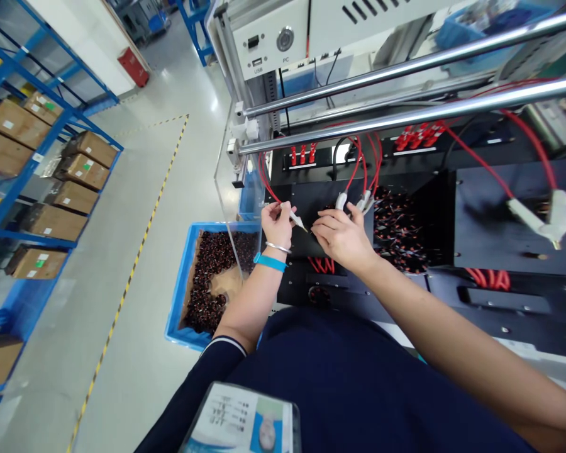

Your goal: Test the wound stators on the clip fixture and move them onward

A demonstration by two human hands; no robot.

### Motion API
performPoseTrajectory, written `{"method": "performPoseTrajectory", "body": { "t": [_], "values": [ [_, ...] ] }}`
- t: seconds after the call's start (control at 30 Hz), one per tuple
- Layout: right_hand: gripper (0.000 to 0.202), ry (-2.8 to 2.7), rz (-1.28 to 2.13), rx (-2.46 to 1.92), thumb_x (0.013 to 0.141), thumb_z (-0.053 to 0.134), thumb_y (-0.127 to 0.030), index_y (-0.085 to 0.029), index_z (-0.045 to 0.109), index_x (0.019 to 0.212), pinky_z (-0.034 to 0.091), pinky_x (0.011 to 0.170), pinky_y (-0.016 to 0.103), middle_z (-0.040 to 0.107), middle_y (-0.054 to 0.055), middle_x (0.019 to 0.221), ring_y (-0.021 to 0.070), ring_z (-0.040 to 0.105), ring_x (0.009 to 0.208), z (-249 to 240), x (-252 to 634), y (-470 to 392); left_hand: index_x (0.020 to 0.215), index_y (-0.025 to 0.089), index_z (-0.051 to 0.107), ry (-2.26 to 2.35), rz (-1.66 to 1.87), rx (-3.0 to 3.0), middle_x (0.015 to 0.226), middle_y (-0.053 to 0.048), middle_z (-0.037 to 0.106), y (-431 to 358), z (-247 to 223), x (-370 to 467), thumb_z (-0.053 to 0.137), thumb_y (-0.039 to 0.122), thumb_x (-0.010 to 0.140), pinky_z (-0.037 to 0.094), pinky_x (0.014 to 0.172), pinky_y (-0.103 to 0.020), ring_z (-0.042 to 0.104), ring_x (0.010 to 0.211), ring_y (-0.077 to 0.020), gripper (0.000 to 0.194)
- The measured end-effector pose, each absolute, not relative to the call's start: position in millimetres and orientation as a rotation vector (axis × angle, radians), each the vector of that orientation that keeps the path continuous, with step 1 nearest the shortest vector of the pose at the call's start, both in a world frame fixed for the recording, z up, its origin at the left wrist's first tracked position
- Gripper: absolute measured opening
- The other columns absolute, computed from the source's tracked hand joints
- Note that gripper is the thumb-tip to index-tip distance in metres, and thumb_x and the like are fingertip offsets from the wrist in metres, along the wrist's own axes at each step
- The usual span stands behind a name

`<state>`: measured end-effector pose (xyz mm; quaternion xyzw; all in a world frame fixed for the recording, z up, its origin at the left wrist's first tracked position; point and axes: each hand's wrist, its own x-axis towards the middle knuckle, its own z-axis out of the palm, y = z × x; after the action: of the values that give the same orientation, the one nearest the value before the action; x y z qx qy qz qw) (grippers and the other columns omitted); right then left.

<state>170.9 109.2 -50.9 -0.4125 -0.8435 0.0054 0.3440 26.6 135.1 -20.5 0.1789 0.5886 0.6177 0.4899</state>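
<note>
So on my feed both hands were down on the black table, right in front of the red wires. My left hand was closed around a white clip, pinching it between thumb and fingers with the tip pointing toward the other hand. That clip hung on one of the red wires coming down from the row of red plugs at the back of the table. There was a silver bangle and a blue band on that wrist.

My right hand sat just beside the clip's tip, fingers curled down onto something small on the table. Couldn't tell what it had under the fingertips or whether it was really gripping it, too small and mostly covered by the hand.

Just behind the right hand, a few more white clips dangled on their wires, and next to them on the table lay a heap of small dark coils with red leads. Way off on the far side of the table, another pair of white clips lay on the surface.

Off the table's near edge on my left side, a blue bin on the floor held lots more of those dark coils.
</note>
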Motion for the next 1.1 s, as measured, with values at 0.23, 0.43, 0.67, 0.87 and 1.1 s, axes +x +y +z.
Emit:
{"method": "performPoseTrajectory", "body": {
  "t": [0.23, 0.43, 0.67, 0.87, 1.1],
  "values": [
    [0.024, -2.211, 0.038, -1.125, 0.094, 0.047, -0.018, -0.019, 0.067, 0.079, 0.013, 0.109, 0.045, 0.069, 0.003, 0.09, 0.0193, 0.056, 0.106, -49, 169, 109, 0.093, 0.021, 0.048, 1.449, 1.49, 0.42, 0.084, 0.004, 0.06, 136, -20, 33, 0.084, 0.032, 0.067, 0.056, 0.067, -0.027, 0.07, 0.075, -0.0148, 0.046],
    [0.022, -2.197, 0.012, -1.096, 0.094, 0.049, -0.018, -0.018, 0.065, 0.079, 0.012, 0.109, 0.044, 0.069, 0.001, 0.089, 0.0185, 0.056, 0.105, -49, 170, 109, 0.092, 0.02, 0.048, 1.434, 1.49, 0.395, 0.086, 0.002, 0.06, 132, -20, 35, 0.084, 0.034, 0.066, 0.055, 0.067, -0.027, 0.07, 0.076, -0.0147, 0.047],
    [0.022, -2.224, 0.073, -1.136, 0.093, 0.048, -0.018, -0.019, 0.065, 0.08, 0.013, 0.108, 0.046, 0.069, 0.003, 0.09, 0.0203, 0.055, 0.106, -47, 169, 110, 0.093, 0.02, 0.048, 1.396, 1.501, 0.386, 0.096, -0.001, 0.063, 130, -24, 36, 0.084, 0.033, 0.066, 0.056, 0.074, -0.032, 0.071, 0.086, -0.0182, 0.047],
    [0.022, -2.159, 0.081, -1.171, 0.092, 0.05, -0.019, -0.016, 0.065, 0.108, 0.03, 0.102, 0.041, 0.065, 0.009, 0.11, 0.0215, 0.055, 0.103, -36, 174, 78, 0.092, 0.02, 0.048, 1.507, 1.518, 0.253, 0.082, 0.004, 0.063, 118, -28, 23, 0.077, 0.017, 0.072, 0.051, 0.068, -0.021, 0.067, 0.077, -0.0093, 0.035],
    [0.023, -2.136, 0.062, -1.217, 0.092, 0.05, -0.019, -0.017, 0.066, 0.11, 0.032, 0.096, 0.04, 0.064, 0.009, 0.112, 0.0221, 0.053, 0.106, -37, 175, 77, 0.078, 0.017, 0.048, 1.562, 1.372, 0.243, 0.061, 0.007, 0.053, 125, -18, 27, 0.069, 0.035, 0.082, 0.033, 0.048, -0.015, 0.049, 0.049, -0.0032, 0.027]
  ]
}}
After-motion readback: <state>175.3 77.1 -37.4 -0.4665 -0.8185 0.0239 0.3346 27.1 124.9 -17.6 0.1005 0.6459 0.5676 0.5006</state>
